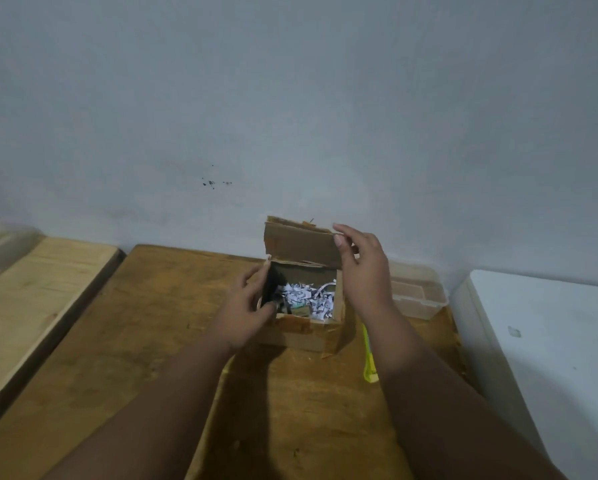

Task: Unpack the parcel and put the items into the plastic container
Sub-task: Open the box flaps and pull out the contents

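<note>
A small cardboard parcel box (304, 332) stands open on the wooden table (152, 323), filled with shredded white paper (311, 297). Its lid flap (301, 245) stands upright at the back. My right hand (359, 271) pinches the flap's right edge. My left hand (245, 306) is at the box's left side, fingers closed on a black item (273, 284) at the left inner wall. A clear plastic container (417, 294) sits on the table right of the box, partly hidden behind my right hand.
A yellow-green utility knife (368, 355) lies on the table below the container, beside my right forearm. A pale wooden board (31, 296) is at the left. A white surface (550, 341) stands at the right. A wall runs close behind the table.
</note>
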